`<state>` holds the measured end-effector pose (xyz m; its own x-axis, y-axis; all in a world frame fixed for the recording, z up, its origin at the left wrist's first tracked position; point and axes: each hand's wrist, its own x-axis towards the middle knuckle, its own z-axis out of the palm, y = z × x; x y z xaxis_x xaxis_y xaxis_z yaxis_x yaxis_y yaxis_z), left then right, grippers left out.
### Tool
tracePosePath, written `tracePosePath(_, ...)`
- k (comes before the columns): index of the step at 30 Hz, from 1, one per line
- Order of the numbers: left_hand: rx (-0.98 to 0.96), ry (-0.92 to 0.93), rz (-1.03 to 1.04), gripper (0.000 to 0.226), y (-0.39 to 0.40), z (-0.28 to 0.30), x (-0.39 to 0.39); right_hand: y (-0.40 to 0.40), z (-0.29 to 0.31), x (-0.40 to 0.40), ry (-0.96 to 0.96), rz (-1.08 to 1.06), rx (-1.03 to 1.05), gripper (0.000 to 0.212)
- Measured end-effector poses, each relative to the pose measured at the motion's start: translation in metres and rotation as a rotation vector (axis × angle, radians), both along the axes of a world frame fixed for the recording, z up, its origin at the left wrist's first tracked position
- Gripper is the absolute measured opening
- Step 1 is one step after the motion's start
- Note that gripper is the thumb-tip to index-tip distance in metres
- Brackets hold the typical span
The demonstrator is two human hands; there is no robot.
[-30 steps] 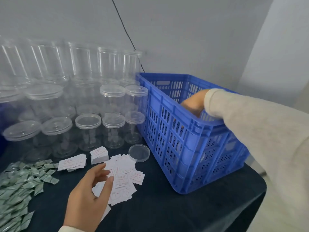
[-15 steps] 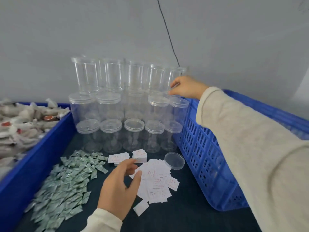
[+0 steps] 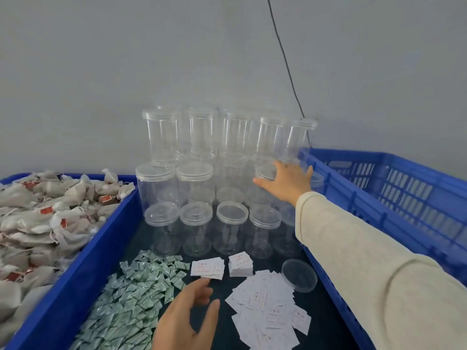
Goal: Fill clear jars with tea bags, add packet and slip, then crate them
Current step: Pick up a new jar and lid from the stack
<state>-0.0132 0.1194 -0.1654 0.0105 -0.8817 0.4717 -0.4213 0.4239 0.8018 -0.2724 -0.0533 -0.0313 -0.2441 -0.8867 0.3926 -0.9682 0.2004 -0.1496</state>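
My right hand (image 3: 286, 184) is dropping from the top row, spreading open fingers over a middle-row clear jar (image 3: 267, 181) at far right, gripping nothing yet. My left hand (image 3: 187, 317) is hovering loosely open and empty near the slips (image 3: 267, 311), readying one for it.

The person's right arm wears a loose cream sleeve (image 3: 366, 269), seemingly a soft knit with a faint fleck. It ends at the wrist. Both the right hand (image 3: 288, 183) and left hand (image 3: 184, 317) are bare.
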Motion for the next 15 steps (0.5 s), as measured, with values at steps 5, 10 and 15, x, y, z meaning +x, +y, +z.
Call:
tracePosePath(5, -0.001, -0.015, -0.015, 0.038, -0.004, -0.005, -0.005, -0.002, 0.001, 0.002, 0.015, -0.015, 0.016, 0.088)
tracePosePath(10, -0.018, -0.02, -0.052, 0.033, -0.006, 0.005, -0.008, 0.016, 0.019, 0.023, -0.18, 0.039, -0.066, 0.088)
tracePosePath(15, -0.035, -0.012, -0.048, 0.029, -0.008, 0.023, -0.012, 0.06, 0.035, 0.061, -0.444, 0.185, -0.093, 0.091)
